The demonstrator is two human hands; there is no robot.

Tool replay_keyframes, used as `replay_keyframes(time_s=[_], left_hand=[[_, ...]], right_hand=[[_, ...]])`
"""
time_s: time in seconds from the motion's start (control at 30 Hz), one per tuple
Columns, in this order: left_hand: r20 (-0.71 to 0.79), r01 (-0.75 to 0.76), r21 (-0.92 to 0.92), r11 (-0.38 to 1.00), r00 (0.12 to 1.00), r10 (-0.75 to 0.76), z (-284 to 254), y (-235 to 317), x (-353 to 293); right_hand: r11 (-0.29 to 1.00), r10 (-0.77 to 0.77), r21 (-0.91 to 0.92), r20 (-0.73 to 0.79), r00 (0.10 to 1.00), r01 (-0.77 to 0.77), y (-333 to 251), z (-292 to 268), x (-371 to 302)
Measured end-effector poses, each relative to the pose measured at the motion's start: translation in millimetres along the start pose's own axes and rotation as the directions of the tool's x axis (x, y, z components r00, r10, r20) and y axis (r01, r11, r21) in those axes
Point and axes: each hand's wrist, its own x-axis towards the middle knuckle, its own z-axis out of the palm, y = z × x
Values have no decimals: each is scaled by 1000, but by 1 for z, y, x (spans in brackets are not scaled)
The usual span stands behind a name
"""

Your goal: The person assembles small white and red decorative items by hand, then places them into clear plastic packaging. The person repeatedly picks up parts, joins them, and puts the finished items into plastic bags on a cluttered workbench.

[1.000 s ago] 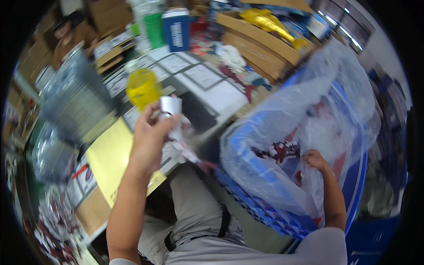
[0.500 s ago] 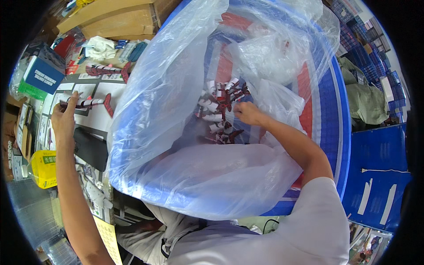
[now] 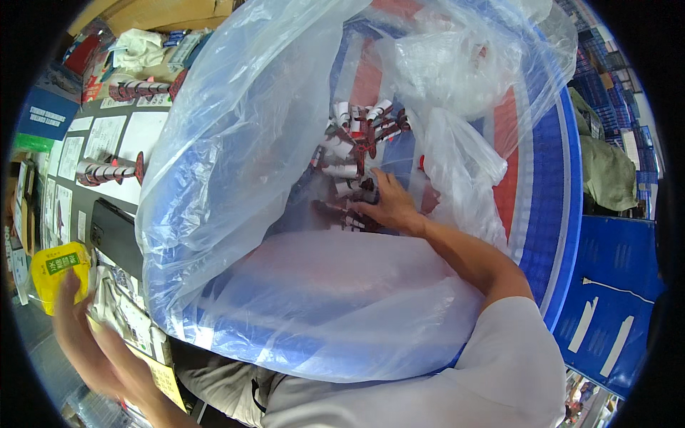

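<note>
Head camera view: a loose pile of banded fish-shaped pieces point(image 3: 365, 146) is seen near the middle of the frame, down inside a clear plastic liner point(image 3: 235, 150) that's draped into a big blue, white and red striped tub point(image 3: 555, 214). The right hand point(image 3: 396, 207) is held just at the lower right edge of that pile, thumb and forefinger spread wide, with a bit of the pile showing between them. Whether anything is actually being touched can't be told from this angle. The left hand point(image 3: 96, 349) is way off at the lower left, well apart from the pile, and it's badly blurred, so it can't be told if something is held. Its fingers are seen overlapping a yellow bottle point(image 3: 51, 267), contact unclear.

As for looks, the pieces are marked in dark red and black, with curled white bands along the bodies and forked, tail-like ends. They're jumbled at all sorts of angles, and the lower ones are partly hidden by the liner.

Two similar ones are laid out on the table: a lower banded piece point(image 3: 107, 172) at the left of the frame and an upper banded piece point(image 3: 135, 89) at the upper left, both with tail ends pointed toward the tub.
</note>
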Motion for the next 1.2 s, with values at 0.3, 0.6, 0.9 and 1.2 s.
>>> replay_keyframes(time_s=[0.3,0.6,0.9,1.2], left_hand=[[460,-521,-373,768,615,641,27,97,-62],[453,-343,-440,830,713,535,8,91,-82],[407,-195,-574,795,775,484,10,89,-43],[401,-293,-456,841,775,488,18,93,-75]], right_hand=[[995,70,55,153,986,-79,16,32,-36],[657,73,747,75,994,-105,7,-36,43],[436,-314,891,280,907,-125,-61,-130,45],[910,-253,-257,276,927,324,-35,-39,65]])
